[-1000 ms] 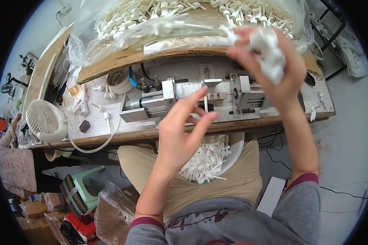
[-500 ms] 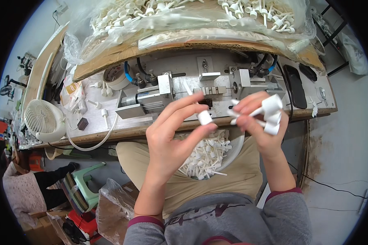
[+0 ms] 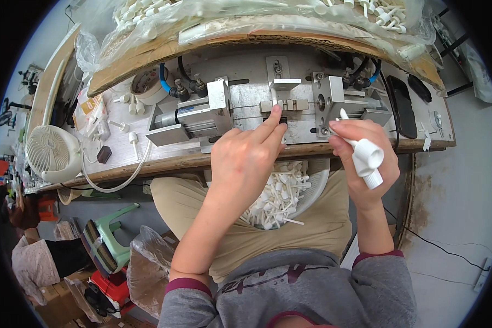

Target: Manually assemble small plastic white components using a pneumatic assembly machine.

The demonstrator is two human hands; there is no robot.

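My left hand (image 3: 246, 156) is at the small metal holding block (image 3: 296, 105) in the middle of the bench fixture. Its index finger lies stretched along a white plastic stem (image 3: 274, 97), whose end shows past the fingertip. The stem's cap seems to be under my fingers and is hidden. To the right, my right hand (image 3: 366, 161) is closed round several white capped stems. Their round caps (image 3: 369, 154) stick out by the palm, and a thin stem tip shows above the thumb. A white bowl (image 3: 318, 183) of similar pieces sits in my lap, below the bench edge.
Metal cylinder units (image 3: 202, 117) with blue hoses flank the block. More white pieces lie on plastic sheeting over a cardboard shelf (image 3: 229, 41). A small fan (image 3: 52, 153) stands left; a phone (image 3: 402, 109) lies right. Another person (image 3: 41, 268) and a green stool (image 3: 115, 235) are at lower left.
My left hand has moved forward from above the bowl to the block, bringing its white piece there. My right hand has shifted slightly right and keeps its pieces. The view has tilted a little.
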